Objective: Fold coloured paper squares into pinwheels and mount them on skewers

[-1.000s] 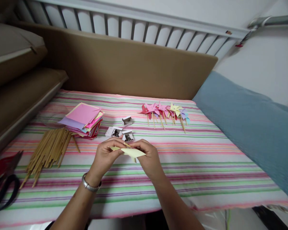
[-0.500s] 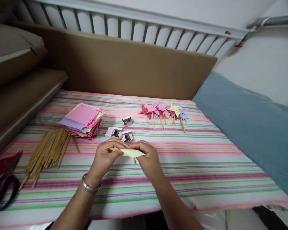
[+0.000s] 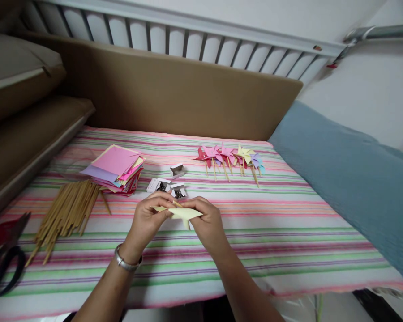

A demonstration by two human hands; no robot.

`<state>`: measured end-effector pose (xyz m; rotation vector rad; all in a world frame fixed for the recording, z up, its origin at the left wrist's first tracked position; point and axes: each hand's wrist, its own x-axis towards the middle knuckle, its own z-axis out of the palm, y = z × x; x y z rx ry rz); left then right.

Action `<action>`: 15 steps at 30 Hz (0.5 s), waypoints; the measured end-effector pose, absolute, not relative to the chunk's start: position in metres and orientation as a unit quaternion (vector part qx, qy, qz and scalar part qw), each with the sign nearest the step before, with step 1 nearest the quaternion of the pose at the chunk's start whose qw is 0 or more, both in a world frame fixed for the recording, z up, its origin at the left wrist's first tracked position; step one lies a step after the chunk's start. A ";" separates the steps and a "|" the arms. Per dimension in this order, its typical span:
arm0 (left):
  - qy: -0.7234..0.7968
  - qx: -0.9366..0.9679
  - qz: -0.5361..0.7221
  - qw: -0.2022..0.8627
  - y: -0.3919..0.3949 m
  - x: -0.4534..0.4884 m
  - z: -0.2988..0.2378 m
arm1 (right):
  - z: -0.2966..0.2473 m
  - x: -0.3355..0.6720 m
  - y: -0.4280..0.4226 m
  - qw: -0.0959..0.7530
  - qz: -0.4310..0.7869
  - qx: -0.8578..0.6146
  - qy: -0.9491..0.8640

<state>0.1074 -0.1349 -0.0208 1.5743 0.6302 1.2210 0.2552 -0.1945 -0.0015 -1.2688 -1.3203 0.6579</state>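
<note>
boxes (image 3: 153, 184) sit just beyond fingers (image 3: 199, 204) holding yellow paper (image 3: 187, 213).

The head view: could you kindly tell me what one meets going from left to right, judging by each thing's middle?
Scissors, wooden sticks, coloured paper stack, left hand, pale yellow paper, right hand, pinwheels.

My left hand (image 3: 151, 217) and right hand (image 3: 206, 219) are bare, and so are both my forearms (image 3: 243, 284) as far as they show. Around my left wrist I wear a silver-coloured metal band (image 3: 125, 265), rounded, fairly broad and shiny; its finer markings are too small to tell. Something black (image 3: 218, 308) shows low between my arms, perhaps my clothing, though I can't make out the garment.
</note>
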 end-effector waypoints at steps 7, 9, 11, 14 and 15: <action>0.263 0.648 0.511 0.500 -0.135 0.108 -0.022 | -0.004 0.255 -0.193 0.561 0.278 -0.550 -0.552; 0.264 0.647 0.514 0.498 -0.135 0.108 -0.023 | -0.005 0.254 -0.193 0.563 0.278 -0.551 -0.550; 0.263 0.648 0.511 0.499 -0.134 0.108 -0.024 | -0.005 0.254 -0.193 0.565 0.277 -0.549 -0.550; 0.260 0.652 0.508 0.499 -0.134 0.108 -0.025 | -0.005 0.253 -0.193 0.565 0.274 -0.548 -0.552; 0.259 0.654 0.507 0.499 -0.134 0.108 -0.026 | -0.005 0.253 -0.193 0.565 0.272 -0.549 -0.553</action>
